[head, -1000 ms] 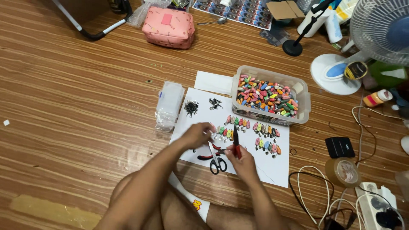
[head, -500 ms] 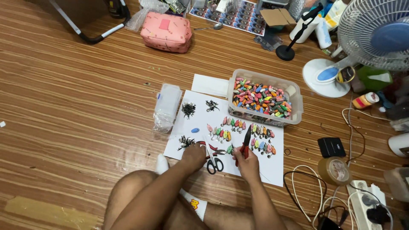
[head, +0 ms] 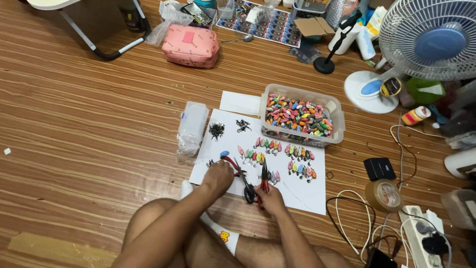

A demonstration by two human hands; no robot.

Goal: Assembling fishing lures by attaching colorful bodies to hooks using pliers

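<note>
1. Pliers (head: 264, 179), red-handled, stand nose-up in the right hand (head: 270, 198), over the near half of the white paper sheet (head: 302, 196) spread on the wooden floor (head: 84, 124). The right hand is clamped round the handles.
2. Left hand (head: 218, 176) rests closed on the sheet near its left edge, just beside a second red-handled tool (head: 229, 162). Whether its fingers pinch a small part cannot be told; the piece is too small to make out.
3. Black-handled scissors (head: 246, 186) lie on the sheet between the two hands, blades pointing away from the person.
4. Small coloured lures (head: 297, 161) lie in rows across the middle of the sheet. Two heaps of dark metal hooks (head: 217, 130) sit near its far left corner.
5. Clear plastic tub (head: 302, 116) full of the same coloured pieces stands at the sheet's far right corner. A clear lidded box (head: 191, 124) lies off the left edge.
6. Judgement on the work in hand: fitting small metal parts goes best with the piece held steady low over the paper, the plier nose closed only on the wire, and light pressure so the painted body is not marked.
7. Judgement on risk: the scissors lie close to both wrists, and the loose hooks could snag skin; sliding them toward the far edge would be prudent.
</note>
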